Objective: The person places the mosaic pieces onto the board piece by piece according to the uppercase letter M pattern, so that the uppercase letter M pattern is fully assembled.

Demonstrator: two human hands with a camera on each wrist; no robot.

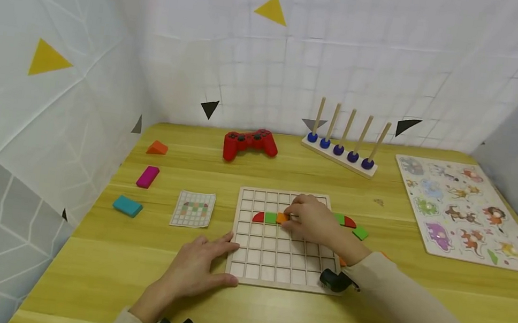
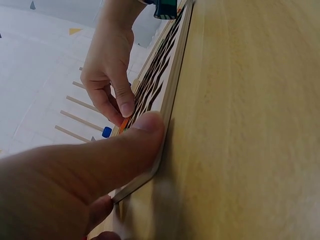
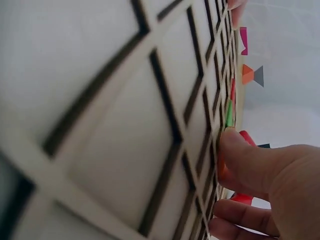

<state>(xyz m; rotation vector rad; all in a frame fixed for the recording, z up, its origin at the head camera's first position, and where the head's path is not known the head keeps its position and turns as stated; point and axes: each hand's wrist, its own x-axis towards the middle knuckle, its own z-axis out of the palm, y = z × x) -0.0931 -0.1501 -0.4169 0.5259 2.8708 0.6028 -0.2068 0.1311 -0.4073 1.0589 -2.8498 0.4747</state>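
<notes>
A wooden grid board [image 1: 253, 258] lies flat on the table. On it sit a red quarter-round tile [image 1: 258, 217] and a green square tile [image 1: 271, 217] in one row. Beside the green tile, my right hand [image 1: 312, 221] pinches an orange square tile [image 1: 282, 218] at the board's surface. The right wrist view shows the thumb [image 3: 236, 145] against that orange tile. My left hand [image 1: 195, 267] rests at the board's near left corner, its fingers extended along the left edge and the thumb [image 2: 147, 125] on the rim. The right hand and forearm hide part of the board.
Left of the board lies a pattern card [image 1: 192, 209]; farther left are blue [image 1: 128, 206], magenta [image 1: 147, 177] and orange [image 1: 157, 148] blocks. Behind stand a red game controller [image 1: 251, 144] and a peg rack [image 1: 339, 157]. An animal puzzle [image 1: 468, 214] lies right; loose green tiles [image 1: 360, 233] lie nearer.
</notes>
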